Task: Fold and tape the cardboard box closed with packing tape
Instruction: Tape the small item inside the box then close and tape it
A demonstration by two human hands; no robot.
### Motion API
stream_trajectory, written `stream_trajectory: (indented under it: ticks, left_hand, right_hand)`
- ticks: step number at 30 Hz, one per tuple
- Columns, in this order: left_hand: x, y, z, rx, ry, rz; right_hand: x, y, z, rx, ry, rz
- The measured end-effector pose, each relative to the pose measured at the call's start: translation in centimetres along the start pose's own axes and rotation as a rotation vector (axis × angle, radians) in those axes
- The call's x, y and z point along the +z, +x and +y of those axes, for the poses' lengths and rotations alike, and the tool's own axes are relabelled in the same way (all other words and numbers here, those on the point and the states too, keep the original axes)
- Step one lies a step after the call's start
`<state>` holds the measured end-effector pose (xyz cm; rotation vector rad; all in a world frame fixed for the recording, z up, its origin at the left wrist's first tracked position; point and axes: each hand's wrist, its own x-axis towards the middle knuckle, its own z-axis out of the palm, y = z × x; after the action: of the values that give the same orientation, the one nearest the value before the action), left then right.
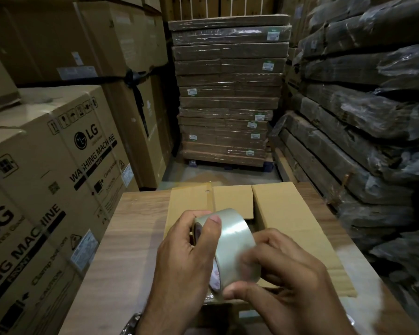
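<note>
My tape roll (230, 240): clear, pale glossy film, reddish print inside. Cardboard box (283, 209): plain tan. Table (136, 228): light wood-grain. Cartons (58, 165) on my left: tan, black lettering.

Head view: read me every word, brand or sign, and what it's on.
"LG": farther left carton.
"WASHING MACHINE", "BACK": same carton.
"LG", "Life's Good": nearer left carton.
"FRONT", "CAUTION": same carton.
Too blurred to read: white stickers on the wrapped stack, core print of the tape roll.
</note>
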<state>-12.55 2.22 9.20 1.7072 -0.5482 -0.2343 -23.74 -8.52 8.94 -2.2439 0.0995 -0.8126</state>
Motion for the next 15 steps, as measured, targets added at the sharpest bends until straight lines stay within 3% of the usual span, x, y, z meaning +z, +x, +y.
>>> stream_trajectory:
  ticks: [5,15]
  left_hand:
    - [0.03,0.00,0.38,0.027,0.003,0.002]
    - [0.02,-0.25,0.17,0.023,-0.003,-0.016]
  right_hand:
    - [-0.23,-0.20,-0.65,0.104,0.085,0.010]
    - [-0.39,0.10,-0.70,0.033,0.064,0.004]
